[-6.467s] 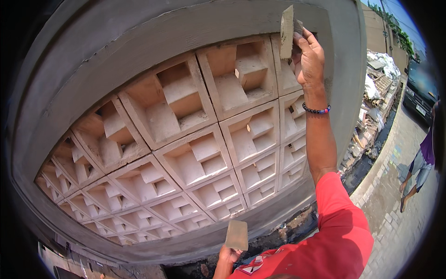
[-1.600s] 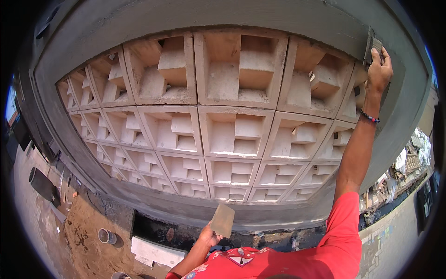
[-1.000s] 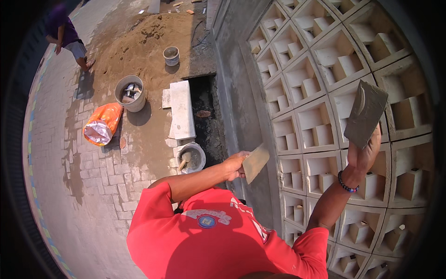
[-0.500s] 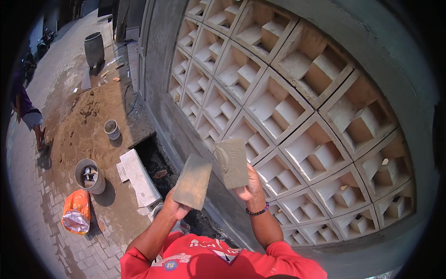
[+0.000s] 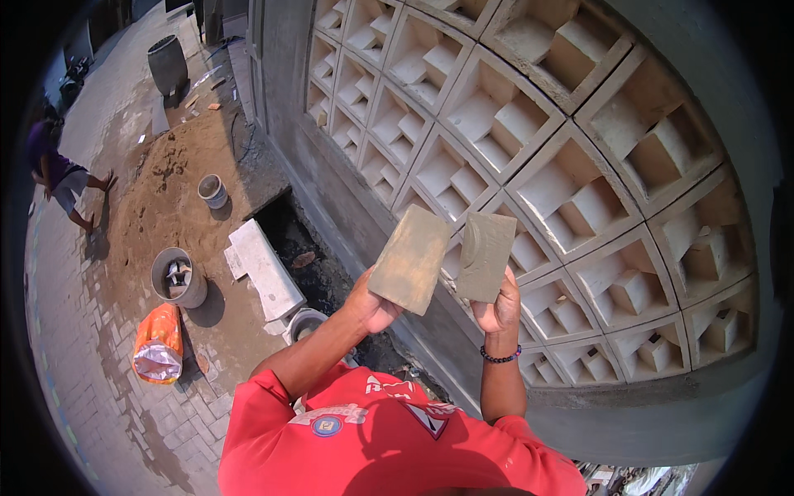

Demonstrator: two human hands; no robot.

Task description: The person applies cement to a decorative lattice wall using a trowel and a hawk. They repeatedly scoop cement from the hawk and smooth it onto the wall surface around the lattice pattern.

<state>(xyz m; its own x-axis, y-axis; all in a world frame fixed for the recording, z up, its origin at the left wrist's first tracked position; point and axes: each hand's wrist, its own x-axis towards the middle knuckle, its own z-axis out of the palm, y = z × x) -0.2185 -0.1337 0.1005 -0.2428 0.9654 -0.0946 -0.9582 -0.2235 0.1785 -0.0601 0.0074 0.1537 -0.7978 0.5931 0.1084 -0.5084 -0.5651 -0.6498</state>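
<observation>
My left hand [image 5: 371,307] grips a rectangular plastering float [image 5: 411,259] from beneath; its flat tan face, filmed with grey cement, is turned up. Beside it, my right hand [image 5: 499,306], with a beaded bracelet on the wrist, is closed on a second board, a mortar-coated float [image 5: 486,255]. Wet grey mortar with curved ridges covers that face. The two floats are held side by side, slightly apart, in front of the breeze-block wall [image 5: 529,194]. My fingers under the boards and any handles are hidden.
An open drain trench [image 5: 289,236] runs along the wall's foot, beside a white slab [image 5: 263,269] and a bucket [image 5: 306,322]. Left stand a bucket of scraps [image 5: 184,285], an orange sack [image 5: 159,343], a sand heap [image 5: 157,198] with a small pail [image 5: 212,191], and a walking person [image 5: 58,169].
Both hands and floats have shifted right and up in the picture, and the boards are closer together. The view has swung, moving the wall upward. The person at far left has taken a step.
</observation>
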